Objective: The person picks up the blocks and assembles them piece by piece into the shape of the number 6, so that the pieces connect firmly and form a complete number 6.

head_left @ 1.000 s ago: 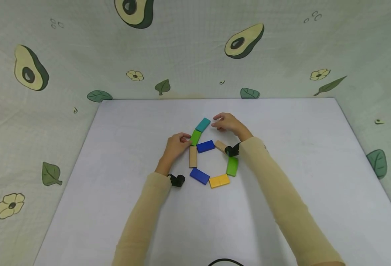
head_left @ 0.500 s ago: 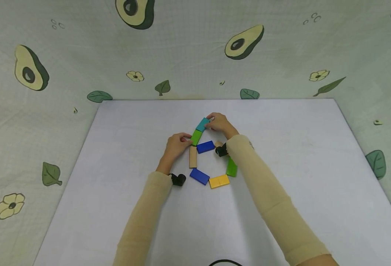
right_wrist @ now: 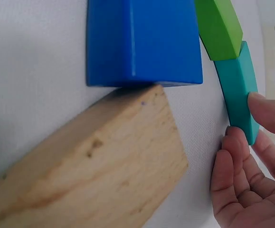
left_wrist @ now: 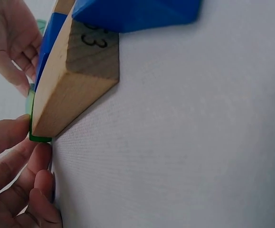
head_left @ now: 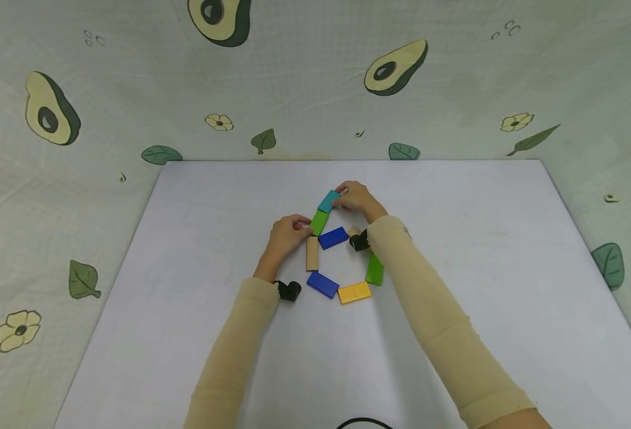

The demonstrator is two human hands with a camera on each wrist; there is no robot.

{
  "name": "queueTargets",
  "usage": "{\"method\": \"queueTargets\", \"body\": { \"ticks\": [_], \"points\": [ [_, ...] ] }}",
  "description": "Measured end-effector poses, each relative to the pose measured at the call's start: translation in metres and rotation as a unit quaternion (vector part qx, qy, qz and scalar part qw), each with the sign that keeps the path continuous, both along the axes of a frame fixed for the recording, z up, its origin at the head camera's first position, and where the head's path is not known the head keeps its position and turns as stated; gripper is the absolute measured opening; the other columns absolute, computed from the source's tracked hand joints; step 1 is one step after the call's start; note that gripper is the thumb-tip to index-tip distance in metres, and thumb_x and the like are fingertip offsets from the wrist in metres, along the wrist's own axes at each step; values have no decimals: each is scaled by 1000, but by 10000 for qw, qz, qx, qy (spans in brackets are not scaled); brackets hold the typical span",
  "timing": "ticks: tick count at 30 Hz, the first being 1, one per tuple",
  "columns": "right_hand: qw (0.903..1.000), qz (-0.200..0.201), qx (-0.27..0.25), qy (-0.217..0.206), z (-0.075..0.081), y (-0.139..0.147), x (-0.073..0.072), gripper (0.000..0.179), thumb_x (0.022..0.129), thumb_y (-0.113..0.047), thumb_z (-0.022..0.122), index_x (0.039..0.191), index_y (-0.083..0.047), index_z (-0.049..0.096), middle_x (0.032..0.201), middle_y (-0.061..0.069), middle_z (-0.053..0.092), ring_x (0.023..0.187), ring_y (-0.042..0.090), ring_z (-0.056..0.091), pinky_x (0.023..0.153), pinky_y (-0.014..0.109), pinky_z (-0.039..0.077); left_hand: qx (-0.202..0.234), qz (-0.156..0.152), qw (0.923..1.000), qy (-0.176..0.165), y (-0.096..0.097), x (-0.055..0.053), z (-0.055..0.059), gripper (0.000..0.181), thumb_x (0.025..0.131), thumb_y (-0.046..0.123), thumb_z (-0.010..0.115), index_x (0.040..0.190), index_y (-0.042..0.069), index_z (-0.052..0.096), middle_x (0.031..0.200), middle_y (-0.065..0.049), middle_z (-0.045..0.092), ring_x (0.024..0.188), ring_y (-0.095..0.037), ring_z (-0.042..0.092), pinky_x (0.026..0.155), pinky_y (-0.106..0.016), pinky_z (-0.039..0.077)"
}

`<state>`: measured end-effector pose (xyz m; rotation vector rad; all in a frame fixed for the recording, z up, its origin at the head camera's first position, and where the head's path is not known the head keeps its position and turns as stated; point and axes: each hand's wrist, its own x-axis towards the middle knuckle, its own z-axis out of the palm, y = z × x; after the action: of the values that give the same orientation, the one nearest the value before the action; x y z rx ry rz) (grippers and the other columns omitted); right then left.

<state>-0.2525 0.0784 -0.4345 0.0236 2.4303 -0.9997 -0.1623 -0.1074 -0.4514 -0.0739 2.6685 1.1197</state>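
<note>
My left hand (head_left: 287, 234) holds the near left end of a green block (head_left: 319, 223), its thumb and a finger against it. A teal block (head_left: 329, 201) meets the green one's far end, and my right hand (head_left: 356, 198) pinches it between thumb and fingers, as the right wrist view also shows. Just below the green block lie a plain wooden block (head_left: 312, 254) and a blue block (head_left: 333, 238). Another wooden block (right_wrist: 109, 166) touches the blue one; in the head view my right wrist camera covers most of it.
A second blue block (head_left: 323, 285), a yellow block (head_left: 354, 292) and another green block (head_left: 375, 270) close the ring's near side. All lie on a white table (head_left: 186, 238). Avocado-print cloth (head_left: 304, 77) hangs behind, and a black cable (head_left: 364, 420) shows at the front edge.
My right hand has moved left and taken hold of the teal block. The teal and green blocks have shifted very slightly right. My left hand has stayed at the green block.
</note>
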Motion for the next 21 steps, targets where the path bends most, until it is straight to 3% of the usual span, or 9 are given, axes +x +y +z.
{"method": "queueTargets", "body": {
  "ticks": [13, 21],
  "points": [
    [9998, -36, -103, 175, -1, 2, 3, 34, 85, -20, 64, 111, -1, 51, 91, 8, 55, 81, 17, 50, 70, 24, 41, 162, 26, 9998, 80, -2, 1, -2, 31, 87, 25, 64, 114, 9, 65, 81, -4, 56, 69, -15, 47, 59, -22, 35],
    [9997, -113, -171, 103, 1, 1, 5, 36, 86, -20, 63, 113, 0, 50, 95, 9, 54, 83, 17, 51, 74, 26, 43, 170, 32, 9998, 78, -2, 1, -2, 32, 87, 25, 64, 114, 8, 65, 80, -4, 56, 68, -14, 47, 59, -22, 35]
  ]
}}
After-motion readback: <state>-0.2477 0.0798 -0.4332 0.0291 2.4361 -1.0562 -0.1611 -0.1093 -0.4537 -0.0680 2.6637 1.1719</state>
